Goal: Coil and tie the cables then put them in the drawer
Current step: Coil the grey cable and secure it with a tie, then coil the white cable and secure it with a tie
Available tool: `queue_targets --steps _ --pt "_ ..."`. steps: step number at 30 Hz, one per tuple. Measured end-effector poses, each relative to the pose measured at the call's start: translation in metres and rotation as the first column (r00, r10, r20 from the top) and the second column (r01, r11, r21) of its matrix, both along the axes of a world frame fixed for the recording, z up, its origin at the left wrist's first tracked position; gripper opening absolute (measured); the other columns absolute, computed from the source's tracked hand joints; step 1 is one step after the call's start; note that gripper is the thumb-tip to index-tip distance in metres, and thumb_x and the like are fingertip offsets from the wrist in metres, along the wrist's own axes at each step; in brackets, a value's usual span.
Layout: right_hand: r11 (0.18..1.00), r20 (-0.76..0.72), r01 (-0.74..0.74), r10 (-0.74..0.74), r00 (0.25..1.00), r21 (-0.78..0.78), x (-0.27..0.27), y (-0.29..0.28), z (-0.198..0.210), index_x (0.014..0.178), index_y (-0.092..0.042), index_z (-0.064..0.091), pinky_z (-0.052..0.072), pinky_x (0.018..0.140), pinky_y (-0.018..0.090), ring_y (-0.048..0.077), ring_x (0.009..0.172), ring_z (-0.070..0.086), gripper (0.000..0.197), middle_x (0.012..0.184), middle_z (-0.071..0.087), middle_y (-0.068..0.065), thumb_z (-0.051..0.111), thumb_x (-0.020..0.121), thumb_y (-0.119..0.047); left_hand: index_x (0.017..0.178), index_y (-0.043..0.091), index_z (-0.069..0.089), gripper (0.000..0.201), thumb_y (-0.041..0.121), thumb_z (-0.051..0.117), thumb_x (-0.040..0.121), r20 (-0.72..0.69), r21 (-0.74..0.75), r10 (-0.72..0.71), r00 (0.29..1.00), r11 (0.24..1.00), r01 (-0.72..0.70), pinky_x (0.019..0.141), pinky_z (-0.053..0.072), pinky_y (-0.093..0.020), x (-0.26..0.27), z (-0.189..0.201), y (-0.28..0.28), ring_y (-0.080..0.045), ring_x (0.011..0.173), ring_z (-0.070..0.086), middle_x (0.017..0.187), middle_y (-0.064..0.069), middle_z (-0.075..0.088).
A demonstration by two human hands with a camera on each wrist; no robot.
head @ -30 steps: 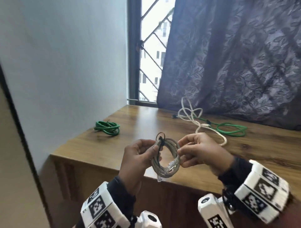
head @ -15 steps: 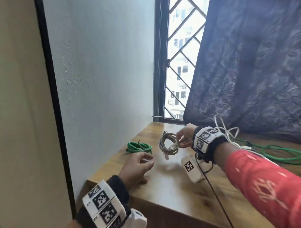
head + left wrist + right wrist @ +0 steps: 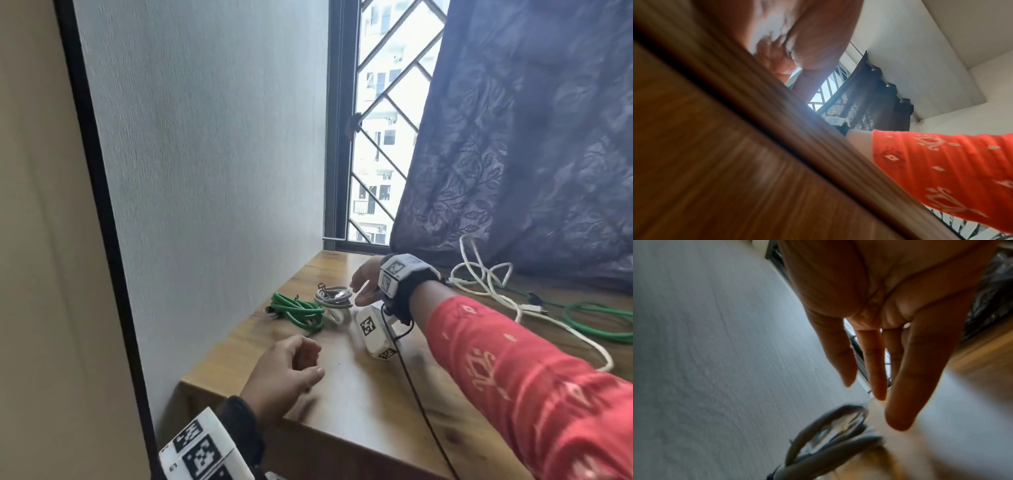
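Note:
A coiled grey cable [image 3: 334, 297] with a black tie lies on the wooden desk [image 3: 359, 404] near the wall, beside a coiled green cable [image 3: 298, 310]. My right hand [image 3: 364, 286] hovers just right of the grey coil with straight fingers and holds nothing; the right wrist view shows its fingers [image 3: 906, 386] spread above the grey cable [image 3: 830, 439]. Loosely curled and empty, my left hand [image 3: 291, 370] rests near the desk's front left corner. A loose white cable [image 3: 486, 291] and a loose green cable [image 3: 596, 318] lie at the right.
A grey wall borders the desk on the left. The barred window [image 3: 376, 130] and a dark curtain [image 3: 531, 137] stand behind it. The left wrist view shows the desk's wooden edge [image 3: 777, 121] from below. No drawer is visible.
My right hand carried the tied grey coil to the left, set it down beside the green coil and let go. The left hand released the coil and dropped to the desk's front.

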State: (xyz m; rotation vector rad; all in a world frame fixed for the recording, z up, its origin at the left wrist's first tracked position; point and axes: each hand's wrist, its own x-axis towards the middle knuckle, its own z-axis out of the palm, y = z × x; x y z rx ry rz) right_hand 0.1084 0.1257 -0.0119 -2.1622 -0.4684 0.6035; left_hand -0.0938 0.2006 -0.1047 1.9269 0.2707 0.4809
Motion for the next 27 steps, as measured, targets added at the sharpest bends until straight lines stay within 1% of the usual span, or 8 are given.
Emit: queue_targets --steps 3,8,11,13,16,20,23,27 --pt "0.991 -0.112 -0.105 0.095 0.989 -0.088 0.0 -0.026 0.011 0.093 0.003 0.055 0.055 0.044 0.027 0.027 0.063 0.064 0.012 0.099 0.06 0.023 0.054 0.09 -0.008 0.084 0.025 0.058 0.032 -0.005 0.067 0.078 0.011 0.073 -0.015 1.0 0.997 0.014 0.074 0.049 -0.015 -0.003 -0.001 0.001 -0.011 0.087 0.06 0.091 0.001 0.063" --pt "0.998 -0.115 -0.063 0.064 0.991 0.011 -0.001 -0.125 0.018 0.081 0.004 0.059 0.057 0.048 0.026 0.023 0.05 0.067 0.019 0.062 0.067 0.018 0.058 0.089 -0.013 0.084 0.024 0.061 0.03 -0.005 0.067 0.078 0.008 0.11 -0.032 0.999 0.993 0.031 0.079 0.047 -0.015 -0.006 -0.002 0.0 -0.016 0.096 0.062 0.098 -0.001 0.066" --pt "0.997 -0.032 -0.056 0.054 0.998 -0.047 -0.001 -0.206 0.018 0.081 0.001 0.062 0.054 0.048 0.024 0.019 0.05 0.065 0.018 0.064 0.068 0.014 0.055 0.089 -0.013 0.081 0.019 0.063 0.024 -0.005 0.066 0.079 -0.012 0.101 -0.017 1.0 0.995 0.018 0.07 0.048 -0.008 -0.002 0.003 -0.009 -0.018 0.09 0.062 0.093 -0.003 0.067" --pt "0.971 0.075 -0.045 0.064 0.995 -0.234 0.001 -0.246 0.015 0.081 -0.004 0.061 0.05 0.047 0.022 0.012 0.049 0.061 0.013 0.069 0.065 0.012 0.055 0.09 -0.011 0.08 0.014 0.065 0.019 -0.005 0.063 0.081 -0.014 0.023 -0.026 1.0 0.999 0.026 0.059 0.046 -0.005 0.001 0.008 -0.019 -0.019 0.084 0.06 0.088 -0.006 0.067" --pt "0.762 0.216 -0.053 0.249 0.944 -0.645 0.007 -0.288 0.006 0.108 -0.006 0.06 0.048 0.066 0.029 0.016 0.08 0.056 0.023 0.097 0.057 0.008 0.061 0.087 -0.014 0.089 0.006 0.066 0.006 0.003 0.062 0.085 -0.068 -0.119 -0.102 0.992 0.988 0.094 0.058 0.045 -0.019 0.006 0.03 -0.052 -0.017 0.08 0.056 0.091 -0.011 0.064" --pt "0.579 0.188 -0.102 0.419 0.888 -0.809 -0.001 -0.3 -0.008 0.13 -0.008 0.047 0.039 0.093 0.027 0.019 0.115 0.048 0.05 0.128 0.051 0.007 0.063 0.085 -0.02 0.096 0.011 0.069 0.038 0.031 0.07 0.063 -0.099 -0.108 -0.235 0.967 0.968 0.225 0.063 0.05 -0.027 0.013 0.061 -0.099 -0.02 0.093 0.058 0.104 -0.012 0.066" --pt "0.559 0.244 -0.086 0.488 0.838 -0.825 -0.007 -0.299 -0.016 0.12 -0.008 0.052 0.038 0.076 0.024 0.019 0.1 0.05 0.042 0.116 0.055 0.01 0.065 0.083 -0.02 0.098 0.009 0.069 0.042 0.031 0.068 0.063 -0.1 -0.107 -0.319 0.943 0.945 0.308 0.06 0.052 -0.022 0.021 0.077 -0.136 -0.018 0.091 0.057 0.105 -0.016 0.066" --pt "0.558 0.243 -0.12 0.532 0.811 -0.821 -0.012 -0.299 -0.02 0.108 -0.016 0.055 0.031 0.055 0.016 0.013 0.087 0.046 0.027 0.092 0.051 -0.002 0.064 0.083 -0.015 0.104 0.005 0.066 0.025 0.019 0.068 0.084 -0.121 -0.068 -0.372 0.92 0.928 0.366 0.062 0.051 -0.024 0.033 0.083 -0.168 -0.017 0.089 0.054 0.098 -0.012 0.061"
